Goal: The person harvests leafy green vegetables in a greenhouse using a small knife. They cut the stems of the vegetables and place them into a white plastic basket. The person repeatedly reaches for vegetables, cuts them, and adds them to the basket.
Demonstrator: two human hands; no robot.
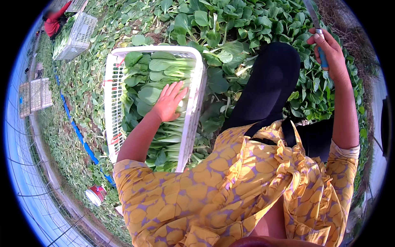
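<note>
My left hand (170, 101) lies with fingers spread on the leafy greens (169, 66) packed in a white plastic crate (154, 48). The bunches lie in rows, pale stalks towards the crate's right wall. Out at the upper right, my right hand (328, 52) grips the blue handle of a knife (314, 18), its blade pointing up and away from me. Below and left of that hand grow dense leafy green plants (311, 83).
A co-worker in red (55, 21) is by another filled crate (75, 37) at the upper left. Empty-looking crates (36, 94) stand at the far left. A blue hose (78, 132) crosses the leaf-strewn ground, near a red and white bucket (95, 195).
</note>
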